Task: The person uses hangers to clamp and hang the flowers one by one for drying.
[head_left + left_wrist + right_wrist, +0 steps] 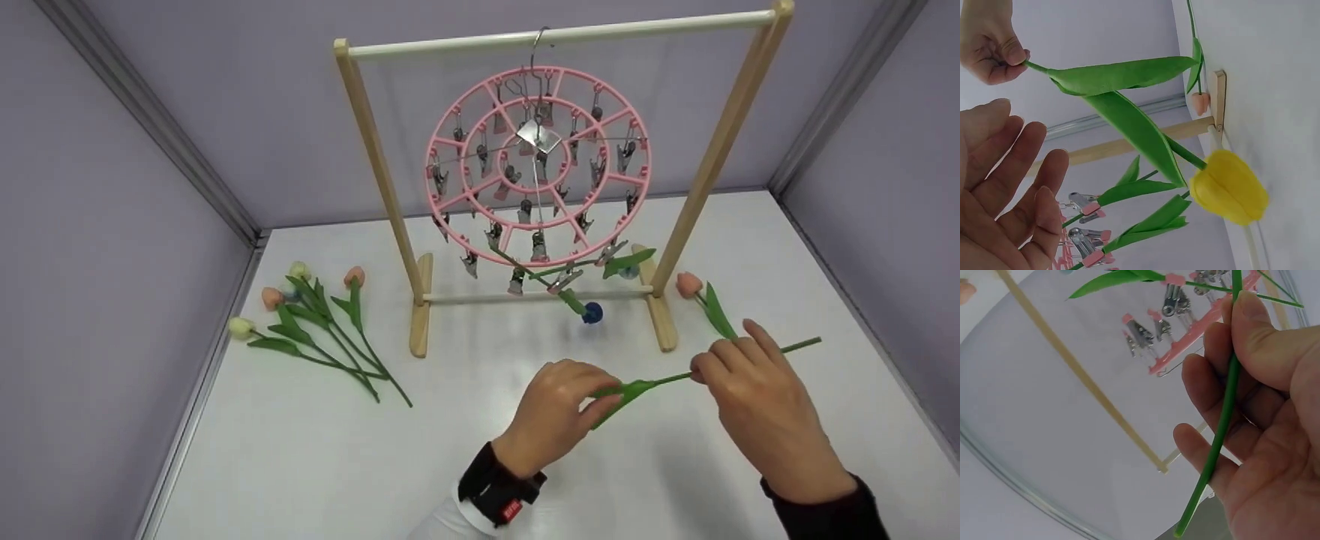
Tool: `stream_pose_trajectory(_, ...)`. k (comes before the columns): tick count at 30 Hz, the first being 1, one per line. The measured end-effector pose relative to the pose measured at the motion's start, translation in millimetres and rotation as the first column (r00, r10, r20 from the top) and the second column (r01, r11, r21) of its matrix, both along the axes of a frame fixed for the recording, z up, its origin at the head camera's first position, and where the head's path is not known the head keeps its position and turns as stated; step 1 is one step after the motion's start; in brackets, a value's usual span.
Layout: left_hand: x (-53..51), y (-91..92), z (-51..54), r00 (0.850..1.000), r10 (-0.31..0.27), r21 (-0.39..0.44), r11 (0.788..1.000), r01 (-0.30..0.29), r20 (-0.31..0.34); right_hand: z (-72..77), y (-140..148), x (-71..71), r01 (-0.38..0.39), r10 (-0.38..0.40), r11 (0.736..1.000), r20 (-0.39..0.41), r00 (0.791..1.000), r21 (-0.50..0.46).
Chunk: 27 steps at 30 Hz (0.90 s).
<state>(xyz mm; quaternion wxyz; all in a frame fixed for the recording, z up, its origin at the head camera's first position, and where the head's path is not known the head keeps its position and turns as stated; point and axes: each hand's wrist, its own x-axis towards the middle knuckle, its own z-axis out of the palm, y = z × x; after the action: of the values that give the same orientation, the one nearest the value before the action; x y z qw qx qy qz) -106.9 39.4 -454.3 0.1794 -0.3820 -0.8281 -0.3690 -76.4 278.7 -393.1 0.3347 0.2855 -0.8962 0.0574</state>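
Note:
The right hand (765, 412) pinches a green tulip stem (671, 378) between thumb and fingers; the right wrist view shows the stem's lower end (1193, 506) crossing the palm. In the left wrist view the flower's yellow head (1229, 188) and long leaves (1123, 76) are visible; the head view does not show that bloom. The left hand (555, 409) is beside the leaves, its fingers loosely bent and apart from them in the left wrist view. Above, a round pink clip hanger (540, 264) holds a dark blue tulip (592, 313) and a pale blue one (628, 270).
A wooden stand (697, 165) with a white top bar carries the hanger. Several tulips in pale yellow, orange and blue lie at the left of the white table (300, 450). Another orange tulip (688, 284) lies right of the stand. Grey-purple walls enclose the table.

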Motion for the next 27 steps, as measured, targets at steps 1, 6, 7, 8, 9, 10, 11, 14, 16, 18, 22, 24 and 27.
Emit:
stream_pose_trajectory(1, -1.7, 1.4, 1.5, 1.000, -0.002, -0.006, 1.000, 0.002, -0.001, 0.9, -5, -0.6, -0.020, 0.020, 1.000, -0.003, 1.000, 0.003)
stream_pose_trajectory(6, -7.5, 3.4, 5.1, 1.000, -0.010, -0.042, 0.999, 0.009, -0.002, 6.4, -26, -4.1, -0.090, 0.091, 0.996, -0.046, 0.995, 0.029)
stream_pose_trajectory(7, -7.8, 2.7, 5.7, 1.000, -0.009, -0.047, 0.999, 0.008, -0.002, 7.5, -29, -4.7, -0.101, 0.103, 0.994, -0.056, 0.993, 0.036)
stream_pose_trajectory(8, -8.1, 1.9, 6.4, 1.000, -0.010, -0.047, 0.999, 0.010, -0.001, 8.5, -33, -5.3, -0.114, 0.117, 0.993, -0.062, 0.991, 0.042)
stream_pose_trajectory(9, -8.3, 1.0, 6.9, 1.000, -0.013, -0.044, 0.999, 0.013, -0.001, 9.4, -36, -5.8, -0.129, 0.132, 0.991, -0.069, 0.989, 0.044)
stream_pose_trajectory(10, -8.3, 0.0, 7.7, 1.000, -0.017, -0.036, 0.999, 0.016, -0.003, 10.5, -38, -6.2, -0.138, 0.141, 0.989, -0.066, 0.988, 0.052)
stream_pose_trajectory(11, -8.3, -1.1, 8.5, 1.000, -0.020, -0.027, 0.999, 0.020, -0.009, 11.5, -41, -6.7, -0.147, 0.151, 0.987, -0.062, 0.987, 0.061)
stream_pose_trajectory(14, -8.6, -3.8, 11.5, 0.999, -0.031, 0.003, 1.000, 0.031, -0.033, 15.1, -47, -8.1, -0.174, 0.179, 0.981, -0.054, 0.982, 0.088)
stream_pose_trajectory(16, -9.0, -5.4, 13.6, 0.998, -0.033, 0.016, 0.999, 0.033, -0.048, 18.1, -52, -8.9, -0.185, 0.192, 0.976, -0.055, 0.980, 0.111)
stream_pose_trajectory(18, -9.5, -6.8, 14.8, 0.998, -0.028, 0.017, 0.999, 0.029, -0.051, 22.0, -58, -8.7, -0.197, 0.206, 0.971, -0.061, 0.977, 0.135)
stream_pose_trajectory(22, -9.8, -10.7, 16.5, 1.000, -0.003, 0.022, 1.000, 0.003, -0.030, 31.1, -67, -4.4, -0.230, 0.243, 0.963, -0.081, 0.967, 0.139)
stream_pose_trajectory(24, -9.5, -13.2, 17.1, 1.000, 0.013, 0.041, 0.999, -0.013, -0.007, 34.7, -69, -0.6, -0.258, 0.268, 0.962, -0.113, 0.957, 0.094)
stream_pose_trajectory(27, -8.7, -17.0, 18.6, 0.999, 0.044, 0.090, 0.995, -0.046, 0.029, 35.0, -70, 4.5, -0.295, 0.283, 0.955, -0.187, 0.941, -0.039)
